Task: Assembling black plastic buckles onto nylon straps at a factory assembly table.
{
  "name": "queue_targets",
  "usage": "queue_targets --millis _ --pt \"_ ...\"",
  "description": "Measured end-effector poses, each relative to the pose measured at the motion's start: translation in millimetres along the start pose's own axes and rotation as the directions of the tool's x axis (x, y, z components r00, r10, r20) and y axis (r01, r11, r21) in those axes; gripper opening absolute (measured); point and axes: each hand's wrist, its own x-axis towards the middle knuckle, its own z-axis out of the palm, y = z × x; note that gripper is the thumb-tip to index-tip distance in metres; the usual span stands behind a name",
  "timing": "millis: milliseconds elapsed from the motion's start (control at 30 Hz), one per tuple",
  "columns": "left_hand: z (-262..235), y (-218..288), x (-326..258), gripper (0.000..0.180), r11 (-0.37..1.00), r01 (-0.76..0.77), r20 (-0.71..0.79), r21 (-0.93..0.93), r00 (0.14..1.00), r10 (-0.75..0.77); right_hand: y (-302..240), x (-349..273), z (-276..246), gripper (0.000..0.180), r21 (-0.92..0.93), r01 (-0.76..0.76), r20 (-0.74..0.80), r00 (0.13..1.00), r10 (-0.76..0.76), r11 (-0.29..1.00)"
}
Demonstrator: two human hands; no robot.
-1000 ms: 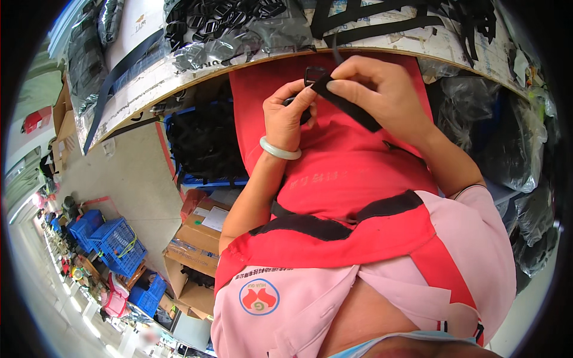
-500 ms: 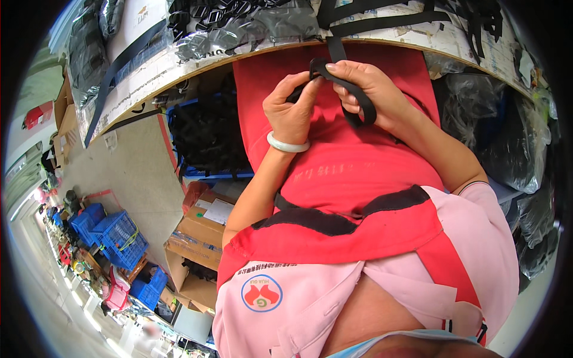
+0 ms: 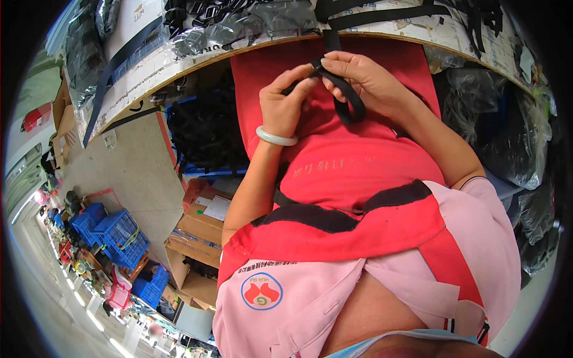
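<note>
black strap [image 3: 349, 104] now looped lower; left hand [image 3: 285, 107] and right hand [image 3: 364, 80] both pinching it.

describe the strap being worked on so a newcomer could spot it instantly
Start at the curved wooden table edge at the top; just below it, over the red apron, both hands meet. The black strap is pinched between the left hand and right hand, bent into a hanging loop, unlike the straps lying flat on the table.
</note>
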Motion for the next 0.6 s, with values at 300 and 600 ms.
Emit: queue_targets --millis 300,600 --pt "5 13 3 0.022 0.901 0.247 0.062 -0.357 0.968 -0.241 1 -9 16 0.010 -0.680 0.637 0.238 0.660 -0.712 0.362" --pt "7 11 7 0.025 0.819 0.301 0.159 -0.489 0.953 -0.256 12 2 3 0.011 -0.761 0.582 0.263 0.680 -0.684 0.286"
